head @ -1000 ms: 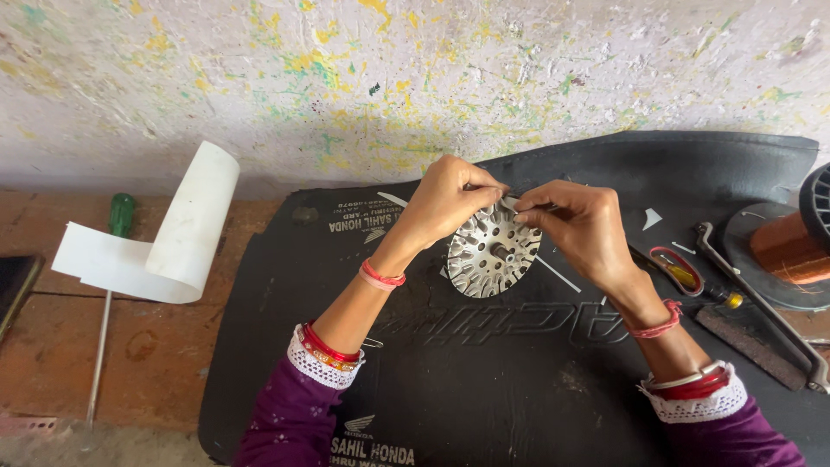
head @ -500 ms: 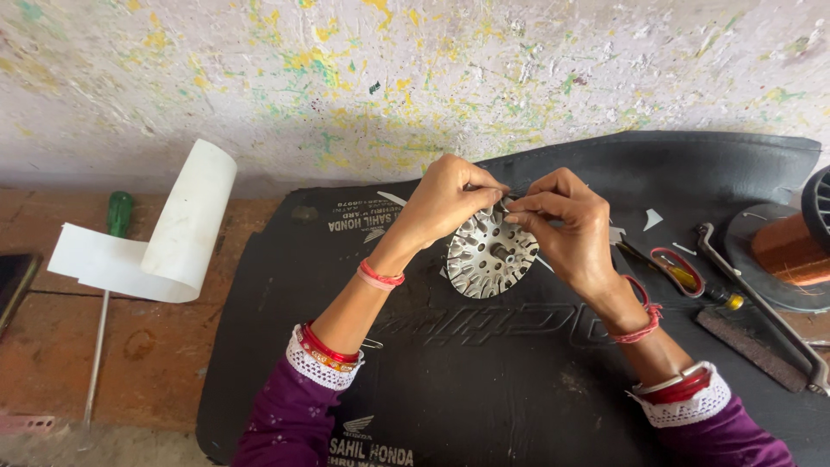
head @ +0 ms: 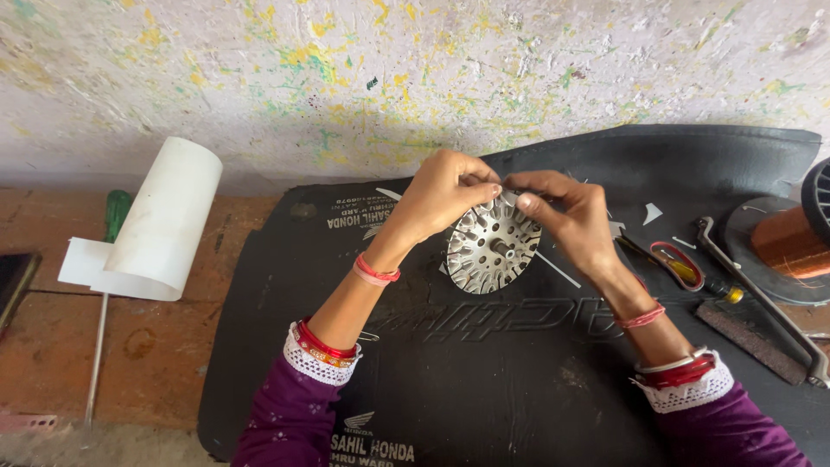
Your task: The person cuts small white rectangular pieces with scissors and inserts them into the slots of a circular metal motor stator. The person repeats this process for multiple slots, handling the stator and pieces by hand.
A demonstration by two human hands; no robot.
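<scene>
Your hands pinch a dull grey slotted metal stator core [head: 493,245] over a matt black rubbery mat [head: 519,380], beside smooth white rolled paper [head: 164,216], glossy copper wire [head: 787,242] and worn wood.

- Slotted metal disc [head: 491,245] standing tilted on mat [head: 484,380], mid-table.
- Left hand [head: 441,195] and right hand [head: 566,216] meeting at disc's top edge.
- Paper roll [head: 164,216] and screwdriver [head: 108,285] left of mat.
- Wire spool [head: 791,238] far right, scissors [head: 679,264] between it and disc.

Two hands [head: 445,195] [head: 571,212]; one slotted metal disc [head: 491,244]; one paper roll [head: 164,216]; perhaps two screwdrivers [head: 117,216] [head: 692,275].
</scene>
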